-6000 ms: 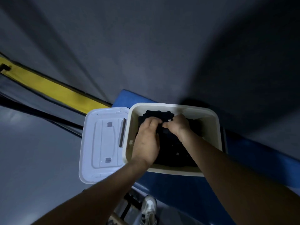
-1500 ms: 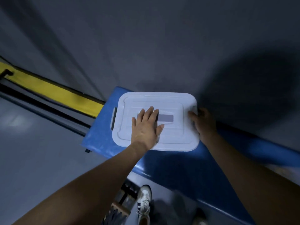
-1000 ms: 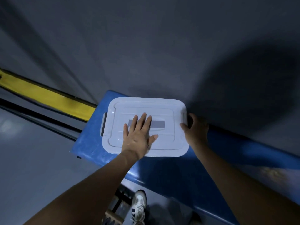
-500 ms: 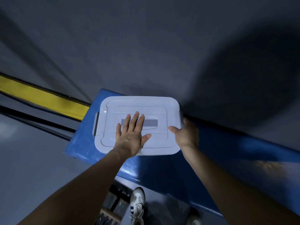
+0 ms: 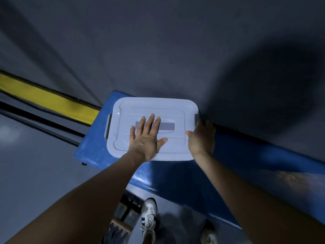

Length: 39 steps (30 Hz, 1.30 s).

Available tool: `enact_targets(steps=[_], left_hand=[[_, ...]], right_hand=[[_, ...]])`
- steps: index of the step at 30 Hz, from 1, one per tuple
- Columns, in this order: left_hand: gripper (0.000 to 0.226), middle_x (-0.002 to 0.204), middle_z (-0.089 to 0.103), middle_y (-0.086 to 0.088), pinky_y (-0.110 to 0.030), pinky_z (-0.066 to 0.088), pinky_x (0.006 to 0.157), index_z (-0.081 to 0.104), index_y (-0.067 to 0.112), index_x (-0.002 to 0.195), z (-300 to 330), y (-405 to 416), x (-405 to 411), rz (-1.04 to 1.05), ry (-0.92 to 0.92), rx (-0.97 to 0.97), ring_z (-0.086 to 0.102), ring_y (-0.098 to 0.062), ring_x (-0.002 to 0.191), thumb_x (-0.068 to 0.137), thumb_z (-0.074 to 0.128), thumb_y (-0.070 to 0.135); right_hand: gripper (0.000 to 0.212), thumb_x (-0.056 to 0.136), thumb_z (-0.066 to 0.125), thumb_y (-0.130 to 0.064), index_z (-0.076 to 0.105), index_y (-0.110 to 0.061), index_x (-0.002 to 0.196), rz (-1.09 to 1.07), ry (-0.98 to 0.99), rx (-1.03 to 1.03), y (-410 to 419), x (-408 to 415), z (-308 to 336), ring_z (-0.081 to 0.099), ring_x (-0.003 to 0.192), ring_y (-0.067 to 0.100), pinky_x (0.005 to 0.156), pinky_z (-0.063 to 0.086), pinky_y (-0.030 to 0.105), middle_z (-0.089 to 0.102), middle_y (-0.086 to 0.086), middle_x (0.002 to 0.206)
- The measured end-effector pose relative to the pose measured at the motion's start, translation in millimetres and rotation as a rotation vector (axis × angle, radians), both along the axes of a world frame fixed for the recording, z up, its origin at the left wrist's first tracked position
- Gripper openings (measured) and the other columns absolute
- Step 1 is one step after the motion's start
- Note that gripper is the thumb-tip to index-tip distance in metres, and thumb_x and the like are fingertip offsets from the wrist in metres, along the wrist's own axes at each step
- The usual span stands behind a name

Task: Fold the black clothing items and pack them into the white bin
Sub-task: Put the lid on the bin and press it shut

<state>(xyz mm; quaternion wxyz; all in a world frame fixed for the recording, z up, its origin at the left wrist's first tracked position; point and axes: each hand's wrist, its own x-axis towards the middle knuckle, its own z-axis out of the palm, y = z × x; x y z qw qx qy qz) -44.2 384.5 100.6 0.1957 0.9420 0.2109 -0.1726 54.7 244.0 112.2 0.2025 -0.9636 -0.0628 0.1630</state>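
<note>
**Lidded white bin on a blue bench, both hands on it**

Nearest, at the bottom edge: a white laced shoe point(image 5: 149, 213) with dark stripes on the grey floor, and the toe of a second shoe point(image 5: 209, 237) to its right, partly cut off. Beside the first shoe, dark slatted framework, too dim to identify.

Above these, two bare forearms reaching forward over the near edge of a blue padded bench point(image 5: 175, 180), its surface scuffed and glossy.

On the bench, toward its left end and against the far edge: the white bin point(image 5: 175, 111), seen from above with its lid on. Lid rectangular with rounded corners, stepped ridges, a grey rectangular patch at centre, and a grey latch at each short side. Contents hidden; no black clothing visible.

Left hand point(image 5: 146, 136) flat on the lid, fingers straight and slightly spread across the grey patch, thumb out to the right. Right hand point(image 5: 202, 138) curled around the bin's right edge near the latch, thumb on the lid.

Farther left, a yellow band point(image 5: 47, 101) edged in black, running diagonally. Beyond everything, a plain dark grey wall with a broad shadow at right.
</note>
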Motion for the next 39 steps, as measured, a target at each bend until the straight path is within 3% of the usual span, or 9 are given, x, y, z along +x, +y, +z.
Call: enact_targets(steps=[3, 6, 10, 13, 16, 19, 32, 35, 39], left_hand=[[0.060, 0.159, 0.002, 0.009, -0.044, -0.001, 0.117, 0.011, 0.028, 0.150, 5, 4, -5, 0.033, -0.174, -0.051, -0.003, -0.018, 0.147, 0.097, 0.036, 0.043], [0.044, 0.143, 0.043, -0.003, -0.040, 0.033, 0.108, 0.045, 0.017, 0.135, 16, 17, -16, 0.176, -0.454, -0.033, 0.041, -0.026, 0.130, 0.092, 0.051, 0.023], [0.060, 0.147, 0.029, -0.011, -0.041, 0.025, 0.109, 0.032, 0.013, 0.142, 16, 43, -39, 0.612, -0.358, 0.098, 0.030, -0.032, 0.133, 0.089, 0.056, 0.030], [0.076, 0.149, 0.022, -0.020, -0.045, 0.023, 0.111, 0.019, 0.005, 0.145, 6, 61, -51, 0.870, -0.227, -0.151, 0.024, -0.038, 0.137, 0.089, 0.057, 0.040], [0.060, 0.131, 0.047, -0.024, -0.044, 0.039, 0.098, 0.035, -0.001, 0.130, -1, 65, -52, 0.911, -0.267, -0.383, 0.046, -0.039, 0.121, 0.090, 0.056, 0.037], [0.051, 0.127, 0.049, -0.021, -0.045, 0.043, 0.096, 0.040, -0.001, 0.125, 2, 59, -49, 0.940, -0.331, -0.355, 0.050, -0.037, 0.115, 0.091, 0.056, 0.032], [0.031, 0.125, 0.046, -0.012, -0.039, 0.040, 0.080, 0.047, 0.007, 0.121, 12, 51, -47, 0.787, -0.372, -0.033, 0.051, -0.032, 0.106, 0.092, 0.054, 0.019], [0.036, 0.128, 0.043, -0.012, -0.044, 0.041, 0.090, 0.043, 0.011, 0.127, 17, 51, -55, 0.649, -0.266, 0.065, 0.050, -0.035, 0.109, 0.094, 0.050, 0.024], [0.074, 0.151, 0.023, -0.011, -0.040, 0.020, 0.115, 0.023, 0.017, 0.147, 32, 24, -70, 0.217, -0.288, 0.104, 0.026, -0.031, 0.137, 0.088, 0.054, 0.048]], right_hand=[[0.042, 0.091, 0.049, -0.009, 0.045, -0.009, 0.133, 0.285, -0.164, 0.040, 8, -19, -2, 0.034, 0.129, 0.031, 0.099, 0.041, 0.042, 0.036, 0.012, 0.140], [0.049, 0.090, 0.058, -0.021, 0.045, -0.013, 0.137, 0.501, -0.100, 0.047, 20, -35, 1, 0.031, 0.133, 0.031, 0.107, 0.033, 0.040, 0.032, 0.009, 0.147], [0.059, 0.089, 0.059, -0.035, 0.038, -0.021, 0.143, 0.560, -0.101, -0.023, 34, -40, 1, 0.025, 0.136, 0.032, 0.111, 0.027, 0.040, 0.027, 0.007, 0.152], [0.060, 0.089, 0.061, -0.033, 0.037, -0.021, 0.143, 0.555, -0.086, -0.041, 34, -41, -1, 0.026, 0.135, 0.035, 0.111, 0.027, 0.042, 0.027, 0.009, 0.153], [0.061, 0.088, 0.062, -0.032, 0.037, -0.021, 0.143, 0.560, -0.104, -0.047, 34, -41, -2, 0.027, 0.135, 0.037, 0.110, 0.029, 0.044, 0.028, 0.010, 0.152], [0.061, 0.089, 0.059, -0.035, 0.034, -0.024, 0.144, 0.561, -0.096, -0.071, 33, -42, -5, 0.024, 0.137, 0.034, 0.110, 0.029, 0.044, 0.025, 0.007, 0.153], [0.060, 0.093, 0.055, -0.033, 0.026, -0.034, 0.145, 0.497, -0.029, 0.003, 31, -43, -2, 0.011, 0.143, 0.019, 0.111, 0.029, 0.037, 0.014, -0.006, 0.155], [0.060, 0.093, 0.054, -0.038, 0.026, -0.036, 0.145, 0.522, -0.041, 0.011, 28, -43, 1, 0.010, 0.142, 0.018, 0.104, 0.038, 0.037, 0.014, -0.009, 0.155], [0.066, 0.089, 0.058, -0.040, 0.029, -0.026, 0.147, 0.650, -0.011, 0.018, 12, -37, 13, 0.014, 0.141, 0.022, 0.105, 0.036, 0.037, 0.013, -0.002, 0.156]])
